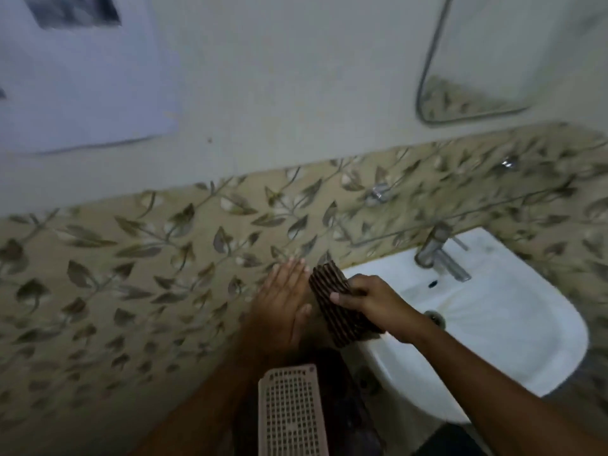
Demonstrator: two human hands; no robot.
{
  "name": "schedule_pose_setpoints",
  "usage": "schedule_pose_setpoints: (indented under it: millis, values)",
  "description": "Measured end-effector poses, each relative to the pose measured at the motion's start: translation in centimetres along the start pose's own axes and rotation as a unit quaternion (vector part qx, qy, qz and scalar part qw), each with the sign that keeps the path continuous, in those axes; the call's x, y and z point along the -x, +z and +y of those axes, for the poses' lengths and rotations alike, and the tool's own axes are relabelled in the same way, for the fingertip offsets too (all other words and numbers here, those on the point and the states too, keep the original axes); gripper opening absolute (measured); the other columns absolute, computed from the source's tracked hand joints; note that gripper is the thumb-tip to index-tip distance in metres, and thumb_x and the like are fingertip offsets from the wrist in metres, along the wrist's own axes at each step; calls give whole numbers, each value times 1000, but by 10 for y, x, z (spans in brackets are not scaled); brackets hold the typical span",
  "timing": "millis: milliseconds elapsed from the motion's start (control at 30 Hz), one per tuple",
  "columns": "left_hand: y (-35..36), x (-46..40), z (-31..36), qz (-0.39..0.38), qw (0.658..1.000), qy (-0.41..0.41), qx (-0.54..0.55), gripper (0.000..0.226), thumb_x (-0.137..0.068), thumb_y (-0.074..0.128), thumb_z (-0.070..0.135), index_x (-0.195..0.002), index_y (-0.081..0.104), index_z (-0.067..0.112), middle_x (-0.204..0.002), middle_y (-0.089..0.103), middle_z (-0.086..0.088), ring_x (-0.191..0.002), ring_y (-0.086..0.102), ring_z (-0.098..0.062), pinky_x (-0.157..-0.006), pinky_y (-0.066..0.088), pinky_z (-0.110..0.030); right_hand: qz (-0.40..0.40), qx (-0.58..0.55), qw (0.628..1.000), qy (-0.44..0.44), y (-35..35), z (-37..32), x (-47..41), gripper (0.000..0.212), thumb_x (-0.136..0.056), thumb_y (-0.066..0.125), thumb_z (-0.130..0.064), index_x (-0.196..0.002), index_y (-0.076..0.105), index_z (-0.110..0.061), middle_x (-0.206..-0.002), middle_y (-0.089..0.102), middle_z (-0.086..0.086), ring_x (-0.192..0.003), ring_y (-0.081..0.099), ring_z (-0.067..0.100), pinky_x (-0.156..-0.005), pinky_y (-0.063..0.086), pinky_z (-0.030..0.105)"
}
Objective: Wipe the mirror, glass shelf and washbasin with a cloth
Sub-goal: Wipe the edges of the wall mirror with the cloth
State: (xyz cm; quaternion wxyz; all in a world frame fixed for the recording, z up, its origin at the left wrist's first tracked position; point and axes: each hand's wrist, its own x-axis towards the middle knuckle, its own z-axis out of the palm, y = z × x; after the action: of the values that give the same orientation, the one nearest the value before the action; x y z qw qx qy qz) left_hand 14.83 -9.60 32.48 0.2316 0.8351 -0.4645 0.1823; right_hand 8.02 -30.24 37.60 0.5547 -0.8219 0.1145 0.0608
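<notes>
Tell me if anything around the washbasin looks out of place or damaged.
Nothing clearly stands out. The right hand holds the striped cloth at the washbasin rim, the left hand is flat beside it. The frame is blurred, so fine damage can't be judged.

Dark striped folded cloth [339,304] over white washbasin [493,324] rim, mirror [526,54] above

The washbasin [513,324] looks like smooth, shiny white ceramic. On its back edge the tap [439,255] is shiny silver metal. At the basin's left rim, the cloth [332,301] is dark, ribbed fabric with thin stripes. Behind the basin, the wall tiles [164,258] look smooth with a leaf print. Below the basin's left side, a pink basket [291,413] is matt plastic full of little holes.
</notes>
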Motion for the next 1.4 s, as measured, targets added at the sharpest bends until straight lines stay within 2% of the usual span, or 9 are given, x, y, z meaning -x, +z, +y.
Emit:
schedule_pose_setpoints:
  millis: [233, 300, 433, 600, 700, 833, 1000, 1167, 1400]
  values:
    - [-110, -157, 44, 129, 966, 211, -70, 47, -100, 38, 22, -141, 43, -1, -152, 38, -16, -146, 28, -28, -118, 26, -49, 97, -44, 989, -102, -124, -130, 59, 14, -91, 70, -21, -79, 76, -19, -76, 72, 1, -72, 70, 16, -63, 53, 28]
    - [-133, -199, 61, 167, 955, 227, -91, 46, -100, 41, 21, -139, 46, -1, -150, 41, -17, -146, 29, -29, -117, 28, -49, 214, -59, 963, -155, -153, -160, 67, 7, -86, 76, -26, -86, 80, -20, -84, 78, 1, -82, 75, 21, -73, 60, 37]
    - [-152, -265, 88, 196, 939, 256, -122, 43, -101, 42, 24, -133, 54, -1, -141, 53, -16, -145, 32, -29, -116, 31, -49, 388, -180, 889, -163, -190, -163, 49, 55, -70, 84, -46, -92, 72, 3, -89, 74, 24, -83, 73, 41, -77, 57, 62]
    - [-159, -328, 95, 162, 928, 277, -186, 38, -99, 42, 26, -123, 65, 7, -131, 63, -8, -138, 42, -25, -112, 34, -43, 436, -367, 815, -102, -204, -140, 14, 15, -90, 67, -12, -76, 68, -9, -90, 73, 19, -77, 71, 37, -60, 58, 49]
    - [-149, -361, 92, 123, 930, 281, -201, 38, -98, 37, 30, -95, 72, 15, -98, 73, -2, -110, 58, -22, -98, 41, -37, 541, -263, 779, -176, -213, -134, -19, 9, -91, 68, -17, -85, 73, -22, -93, 69, 7, -91, 69, 29, -75, 62, 44]
    - [-150, -407, 90, 156, 924, 285, -203, 36, -98, 38, 26, -75, 63, 14, -78, 61, -4, -78, 52, -24, -74, 42, -40, 658, -74, 705, -254, -216, -146, -66, 38, -83, 77, -8, -120, 70, -7, -101, 51, 7, -90, 55, 20, -73, 41, 2]
    - [-158, -450, 92, 264, 914, 256, -172, 30, -97, 46, 17, -74, 61, 6, -71, 52, -11, -67, 43, -27, -63, 38, -43, 644, 57, 661, -381, -203, -153, -118, 54, -86, 69, 1, -136, 60, -19, -128, 48, 10, -118, 49, 17, -92, 51, 25]
    - [-138, -457, 71, 263, 907, 270, -187, 24, -99, 48, 13, -89, 65, 0, -81, 59, -15, -74, 50, -29, -66, 44, -45, 602, 243, 651, -393, -174, -143, -156, 54, -97, 53, 4, -149, 39, -4, -160, 30, 15, -151, 24, 30, -112, 41, 48]
    - [-136, -457, 67, 259, 912, 274, -163, 12, -96, 57, 6, -86, 62, 2, -87, 58, -14, -84, 50, -31, -71, 42, -41, 669, 157, 634, -355, -219, -134, -181, 54, -106, 37, -25, -152, 24, 0, -161, 23, 19, -151, 20, 32, -115, 36, 54]
